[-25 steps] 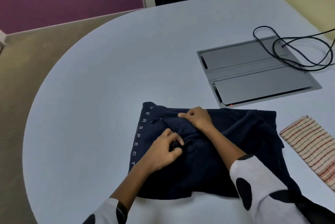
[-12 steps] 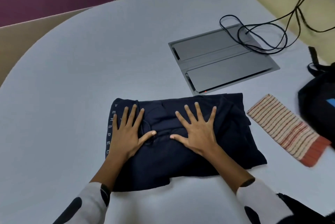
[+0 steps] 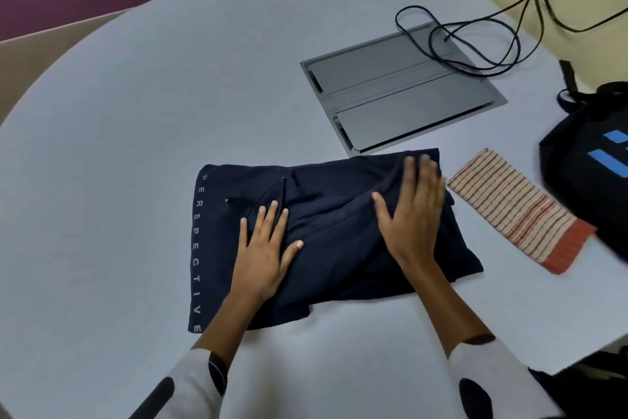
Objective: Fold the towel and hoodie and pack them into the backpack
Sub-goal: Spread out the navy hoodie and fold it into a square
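A navy hoodie (image 3: 333, 201) lies folded into a rough rectangle on the pale table (image 3: 142, 133), with "PERSPECTIVE" printed down its left edge. My left hand (image 3: 265, 248) rests flat on its left half, fingers spread. My right hand (image 3: 414, 215) lies flat on its right half, fingers reaching toward the far right corner and slightly blurred. To the right of the hoodie lies a folded striped towel (image 3: 516, 211) with an orange end. A black backpack (image 3: 591, 164) with blue marks sits at the right edge, partly out of view.
A grey metal cable hatch (image 3: 401, 96) is set into the table behind the hoodie, with black cables (image 3: 475, 38) looped over its far corner. The table's near right edge ends beside my right sleeve.
My hands went from pinching the hoodie's middle to lying flat on it. My right hand has since slid right toward the far corner. The view swung right, showing the backpack.
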Demonstrator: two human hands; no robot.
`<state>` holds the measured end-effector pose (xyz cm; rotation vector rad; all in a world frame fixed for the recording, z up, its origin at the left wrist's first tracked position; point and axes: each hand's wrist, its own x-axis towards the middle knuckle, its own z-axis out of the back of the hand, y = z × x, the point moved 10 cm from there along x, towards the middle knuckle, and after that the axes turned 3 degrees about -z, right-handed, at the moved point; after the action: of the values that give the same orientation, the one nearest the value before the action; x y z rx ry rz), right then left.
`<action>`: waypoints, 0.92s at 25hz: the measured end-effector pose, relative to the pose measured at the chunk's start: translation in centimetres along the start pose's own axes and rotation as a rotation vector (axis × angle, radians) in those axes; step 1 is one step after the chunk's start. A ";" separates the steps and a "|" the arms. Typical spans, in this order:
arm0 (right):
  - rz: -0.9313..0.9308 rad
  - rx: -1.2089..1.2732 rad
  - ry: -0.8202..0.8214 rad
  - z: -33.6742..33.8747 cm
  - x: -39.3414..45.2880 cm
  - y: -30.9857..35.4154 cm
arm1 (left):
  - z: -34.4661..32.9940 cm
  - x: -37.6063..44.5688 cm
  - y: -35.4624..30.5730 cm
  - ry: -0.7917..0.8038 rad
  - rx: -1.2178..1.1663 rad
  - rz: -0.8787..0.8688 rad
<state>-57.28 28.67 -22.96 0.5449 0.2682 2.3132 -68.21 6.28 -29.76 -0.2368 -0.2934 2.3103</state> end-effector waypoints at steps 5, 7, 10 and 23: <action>-0.065 -0.361 0.480 -4.7 0.4 -2.5 | 2.5 1.7 1.5 -0.209 -0.039 0.070; -0.049 -0.372 0.562 -6.2 0.9 -2.8 | 2.0 1.3 1.0 -0.168 0.054 0.000; -0.105 -0.345 0.613 -7.1 0.9 -3.4 | 0.0 1.2 0.9 0.012 0.147 -0.069; -0.096 -0.292 0.700 -7.0 -0.5 -2.1 | 5.1 -7.6 14.0 -0.244 -0.753 0.810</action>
<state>-58.91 29.60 -30.05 -0.4293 0.2655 2.3152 -74.01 -9.36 -28.20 -0.5150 -1.4146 2.9081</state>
